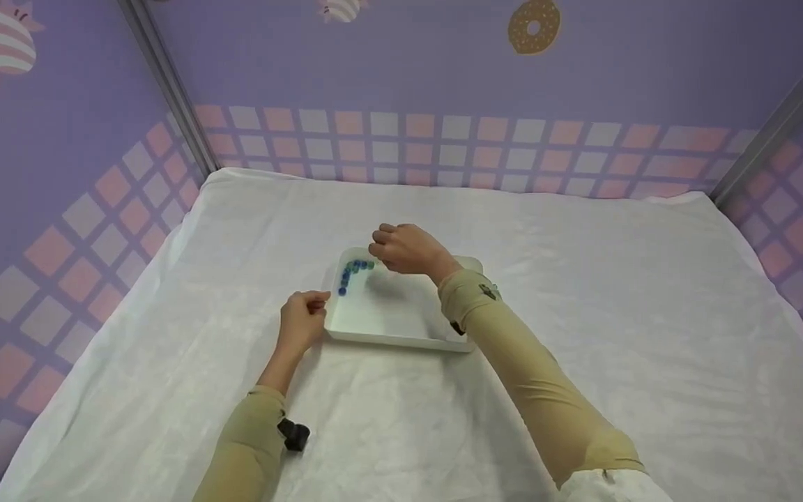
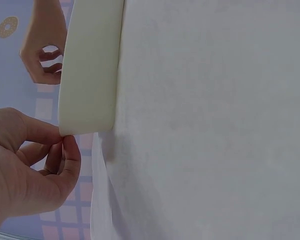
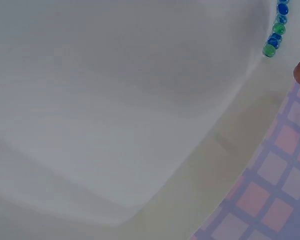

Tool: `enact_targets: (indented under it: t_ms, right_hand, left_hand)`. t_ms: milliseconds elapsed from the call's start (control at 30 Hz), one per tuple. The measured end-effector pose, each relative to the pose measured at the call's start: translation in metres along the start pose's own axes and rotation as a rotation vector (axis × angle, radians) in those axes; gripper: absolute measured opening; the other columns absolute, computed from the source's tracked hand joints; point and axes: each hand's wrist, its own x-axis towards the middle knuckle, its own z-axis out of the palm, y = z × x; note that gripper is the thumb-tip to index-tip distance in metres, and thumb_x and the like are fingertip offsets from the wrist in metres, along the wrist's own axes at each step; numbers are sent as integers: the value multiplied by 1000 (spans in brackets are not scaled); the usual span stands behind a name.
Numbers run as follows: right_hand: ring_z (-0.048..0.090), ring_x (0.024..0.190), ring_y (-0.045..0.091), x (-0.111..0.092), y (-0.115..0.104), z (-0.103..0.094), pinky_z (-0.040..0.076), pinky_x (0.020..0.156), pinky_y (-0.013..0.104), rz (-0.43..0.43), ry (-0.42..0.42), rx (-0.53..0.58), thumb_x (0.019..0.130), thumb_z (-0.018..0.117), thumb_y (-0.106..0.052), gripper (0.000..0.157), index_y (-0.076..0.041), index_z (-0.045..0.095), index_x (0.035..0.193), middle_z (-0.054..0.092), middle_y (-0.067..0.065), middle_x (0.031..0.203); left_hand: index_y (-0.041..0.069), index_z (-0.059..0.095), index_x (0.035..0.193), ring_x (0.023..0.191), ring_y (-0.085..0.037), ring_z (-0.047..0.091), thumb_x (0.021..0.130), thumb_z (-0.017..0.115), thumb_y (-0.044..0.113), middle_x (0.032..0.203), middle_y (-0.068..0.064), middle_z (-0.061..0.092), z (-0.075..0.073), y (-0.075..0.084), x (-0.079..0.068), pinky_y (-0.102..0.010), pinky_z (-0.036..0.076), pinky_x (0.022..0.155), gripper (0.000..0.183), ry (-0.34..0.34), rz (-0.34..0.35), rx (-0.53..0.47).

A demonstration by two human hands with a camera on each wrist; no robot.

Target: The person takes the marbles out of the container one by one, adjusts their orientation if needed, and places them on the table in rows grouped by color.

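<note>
A shallow white tray lies on a white cloth. A curved row of several blue and green marbles sits in its far left corner, also seen in the right wrist view as marbles against the tray wall. My left hand is at the tray's near left corner. In the left wrist view the left hand pinches that corner of the tray between thumb and forefinger. My right hand hovers over the tray's far edge beside the marbles, fingers curled; nothing shows in it.
The white cloth covers the whole table and is wrinkled. Purple walls with a pink and white check band close in the back and both sides. A black strap sits on the left sleeve.
</note>
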Motion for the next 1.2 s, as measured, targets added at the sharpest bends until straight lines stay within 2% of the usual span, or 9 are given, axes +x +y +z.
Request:
enact_targets:
  t_ms: [267,500,700,1000,1200]
  right_hand:
    - [63,82,21,-2,10,-14,57,65,34,90,71,111,92,63,-11,7,-10,69,94,68,5,89]
    - [63,90,21,-5,18,-27,58,72,35,232,149,272,92,68,-18,9,-12,71,97,69,4,98]
    - [63,92,20,-13,26,-37,57,75,35,339,221,348,90,70,-19,10,-13,72,99,69,3,99]
    - [65,92,19,-32,31,-47,57,75,34,366,312,383,90,70,-21,12,-13,71,98,69,4,98]
    - [64,90,19,-48,30,-51,57,74,34,344,311,382,89,71,-20,11,-12,71,97,68,3,97]
  left_hand:
    - [-8,68,116,97,-31,61,86,53,-12,103,-24,65,0,0,0,-38,52,87,34,2,-1,6]
    - [-8,67,117,100,-34,60,87,51,-12,106,-25,64,-2,-1,-1,-41,52,90,34,-7,18,-19]
    - [-8,67,118,102,-34,60,87,51,-12,108,-26,64,-1,1,-1,-42,51,92,35,-7,6,-11]
    - [-8,67,118,101,-34,61,87,52,-12,107,-26,65,-1,1,1,-43,51,91,35,-13,21,16]
    - [-8,67,118,100,-34,61,88,51,-12,106,-26,65,-1,0,1,-43,52,90,34,-17,36,18]
